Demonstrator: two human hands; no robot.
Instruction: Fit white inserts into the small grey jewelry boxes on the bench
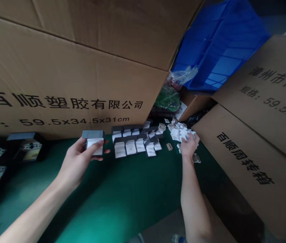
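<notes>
My left hand (82, 155) is wrapped round a small jewelry box (94, 143) and holds it above the table. The box has a dark lid standing up and a white inside, with my thumb pressed on the white part. At the right, my right hand (189, 144) reaches into a loose pile of small white pieces (177, 131), its fingers bent together among them. Whatever its fingertips grip is hidden. Between the hands, several similar small boxes (133, 146) stand with raised lids and white insides, in rows on the green table (112, 189).
A large printed carton (69, 74) walls off the back. More cartons (249, 135) stand close on the right. A blue plastic crate (216, 47) and plastic bags (169, 98) sit in the back corner. Several larger black boxes (27, 146) line the left edge.
</notes>
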